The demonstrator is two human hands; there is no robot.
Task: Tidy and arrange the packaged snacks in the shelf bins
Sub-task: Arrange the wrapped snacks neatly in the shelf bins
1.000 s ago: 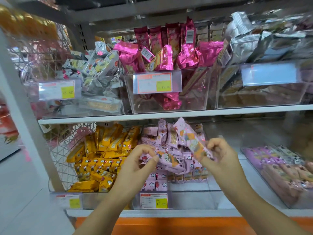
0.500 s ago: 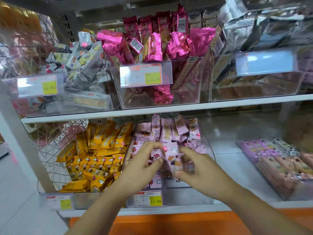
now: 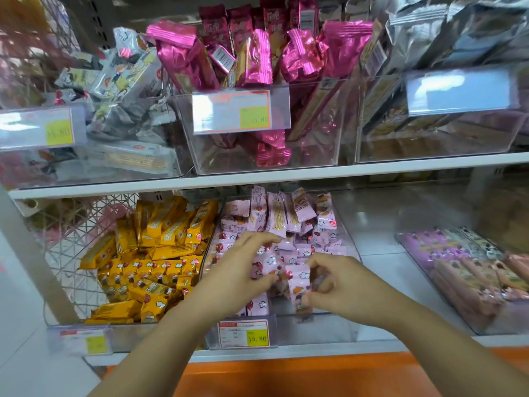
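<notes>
A clear bin in the middle of the lower shelf holds several light pink snack packets. Both my hands are inside its front part. My left hand has its fingers spread and curled over the packets, its thumb against one pink packet. My right hand pinches an upright pink packet between thumb and fingers at the front of the bin. The two packets sit side by side, touching.
Yellow packets fill the bin to the left, beside a white wire basket. A bin of purple and orange packets sits right. The upper shelf holds magenta foil packs, white packets and silver bags. Price tags face front.
Both hands have lowered from in front of the shelf into the pink bin, carrying the pink packets down with them. The camera has tilted down and moved closer.
</notes>
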